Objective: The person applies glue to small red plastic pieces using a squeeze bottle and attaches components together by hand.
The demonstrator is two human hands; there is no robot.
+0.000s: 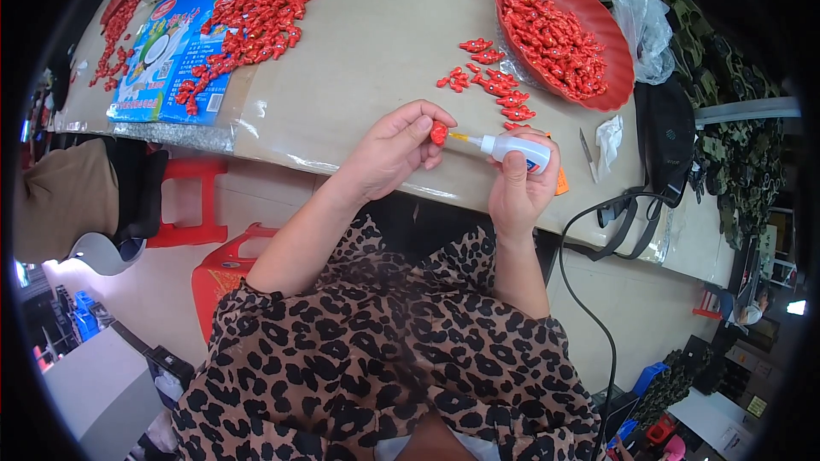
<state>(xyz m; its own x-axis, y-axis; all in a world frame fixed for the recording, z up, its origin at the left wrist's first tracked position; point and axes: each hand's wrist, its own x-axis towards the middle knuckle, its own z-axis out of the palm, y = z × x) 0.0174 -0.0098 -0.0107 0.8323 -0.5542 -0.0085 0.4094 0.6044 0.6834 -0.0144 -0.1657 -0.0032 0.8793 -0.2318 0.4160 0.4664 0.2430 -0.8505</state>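
Observation:
Between the thumb and fingers of my left hand (395, 146) is a small shiny red piece (439, 133), held over the table's near edge. My right hand (523, 187) grips a white squeeze glue bottle (519, 153), tipped sideways. Its yellowish nozzle (464, 136) points left and reaches to the red piece; whether the tip touches it I cannot tell. Just beyond my right hand, several red figures (512, 99) lie in a loose row, with smaller red bits (453, 79) beside them.
A red scalloped bowl (628, 76) full of red pieces stands at the far right. Another pile (269, 12) covers a blue printed sheet (141, 106) at left. A thin blade-like tool (588, 156), white tissue (608, 143) and black bag (666, 136) lie right. A red stool (224, 269) stands below.

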